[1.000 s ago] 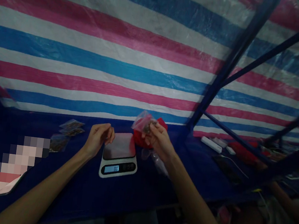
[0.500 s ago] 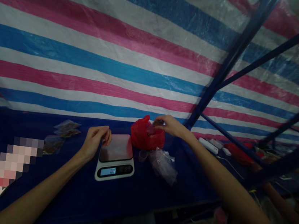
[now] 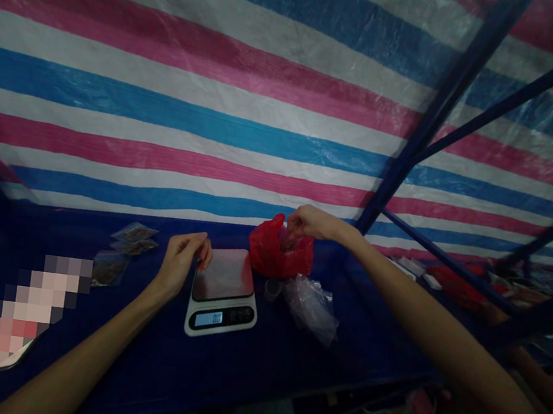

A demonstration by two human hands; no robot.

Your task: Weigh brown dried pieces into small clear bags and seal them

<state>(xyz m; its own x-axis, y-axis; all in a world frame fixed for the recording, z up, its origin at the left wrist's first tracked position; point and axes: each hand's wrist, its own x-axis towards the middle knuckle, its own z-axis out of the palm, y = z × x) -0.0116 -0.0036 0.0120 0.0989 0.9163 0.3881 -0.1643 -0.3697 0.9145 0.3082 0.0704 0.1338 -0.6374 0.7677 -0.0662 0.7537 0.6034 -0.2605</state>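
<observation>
My right hand [image 3: 312,224] is at the mouth of a red plastic bag [image 3: 275,252], its fingers bent down and closed inside the opening; what they hold, if anything, I cannot make out. A kitchen scale [image 3: 225,274] with a steel plate stands left of the bag, its display showing 0.0. My left hand [image 3: 184,259] is at the plate's left edge with fingers curled and nothing visible in them. Between scale and bag sits a small clear cup [image 3: 272,290]. Beside it lies a pile of clear plastic bags [image 3: 314,309].
Several small clear bags [image 3: 134,238] with brown contents lie on the blue table [image 3: 134,378], left of my left hand. A blurred-out item [image 3: 15,323] is at the left. Blue metal bars [image 3: 402,172] rise at the right. Another person's arm [image 3: 537,380] shows beyond.
The view has shifted slightly, so the tabletop things appear further right. My right hand's fingers have gone lower into the red bag; the brown bit seen at them before is now hidden.
</observation>
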